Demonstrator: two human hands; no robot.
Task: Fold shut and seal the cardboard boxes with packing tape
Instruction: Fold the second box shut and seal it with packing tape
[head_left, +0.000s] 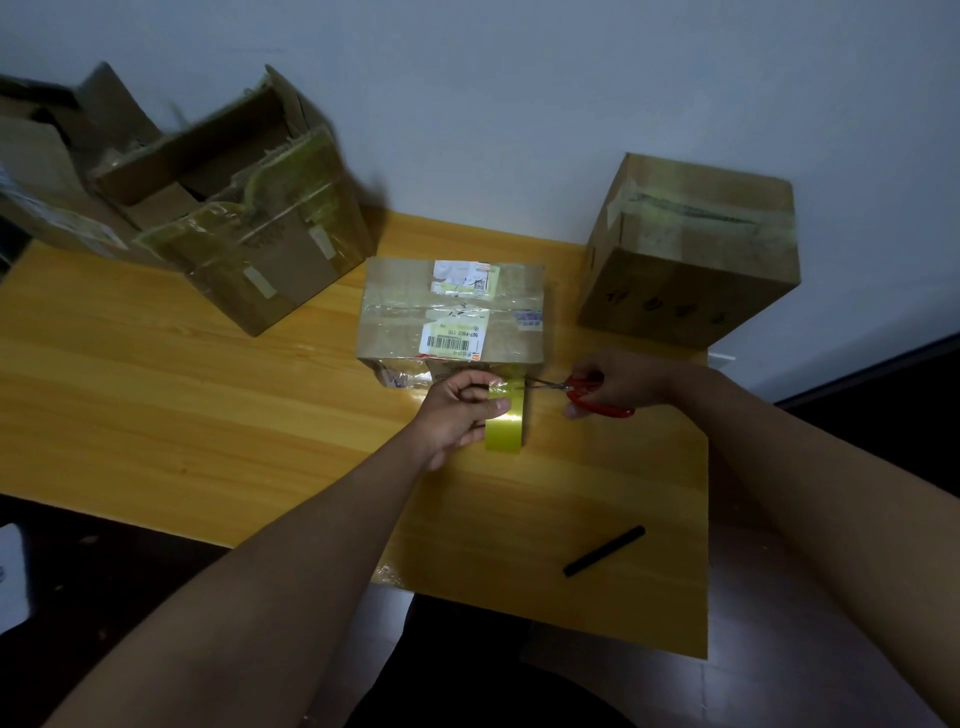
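At the middle of the yellow wooden surface sits a small labelled cardboard box, its top flaps folded down and a strip of clear tape running across the seam and over its near face. Just at its 6 o'clock edge the left hand grips the roll of packing tape, thumb pressed on the roll's outer face, fingers curled through it, with a short stretch of tape drawn from the roll up to the box. From 3 o'clock the right hand holds red-handled scissors, fingers through the loops, the blades pointing toward the stretched tape beside the roll; whether the blades are parted cannot be told.

The step in hand appears to be cutting the tape free. To do it well, the left hand should keep the strip taut so the blades bite cleanly, and the cut should fall close to the roll, leaving a tail long enough to smooth down onto the box's front face.

A taped box stands at 2 o'clock, open boxes crowd 10 o'clock, and a black marker lies at 5 o'clock.
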